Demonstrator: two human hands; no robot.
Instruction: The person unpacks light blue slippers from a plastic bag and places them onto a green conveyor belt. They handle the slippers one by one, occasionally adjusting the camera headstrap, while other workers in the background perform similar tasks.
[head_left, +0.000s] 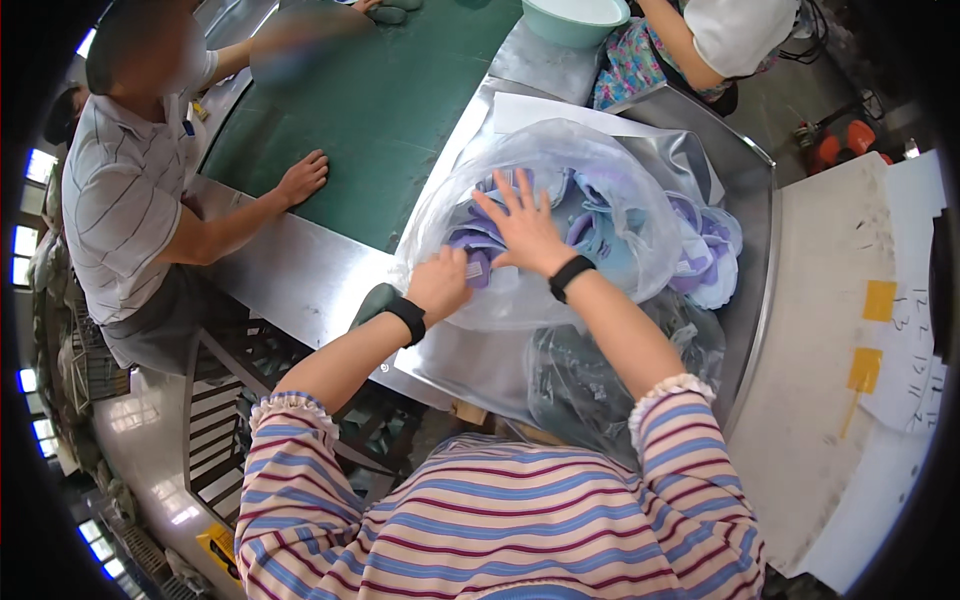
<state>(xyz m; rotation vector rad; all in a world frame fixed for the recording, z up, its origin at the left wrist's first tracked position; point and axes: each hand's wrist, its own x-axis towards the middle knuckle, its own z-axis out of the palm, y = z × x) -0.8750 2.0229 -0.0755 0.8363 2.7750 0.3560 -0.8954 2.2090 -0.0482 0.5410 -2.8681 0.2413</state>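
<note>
Your left hand (pixel 440 284), fingers curled, sits at the left side of the clear bag (pixel 530 311) on the bench (pixel 440 374); I cannot tell what, if anything, it grips. Your right hand (pixel 530 235) spreads open over the blue and purple pieces (pixel 600 215) inside. They look light and soft, the bag thin and slippery; bunching its rim (pixel 575 126) seems surest.

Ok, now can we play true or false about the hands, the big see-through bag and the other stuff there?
1. The right hand is spread open over the clear bag. True.
2. The bag is tied shut. False: its top is open, showing purple and blue things inside.
3. The sleeves have stripes. True.
4. The left hand is far from the bag. False: the left hand is at the bag's left side.
5. A pale green tub stands beyond the bag. True.
</note>
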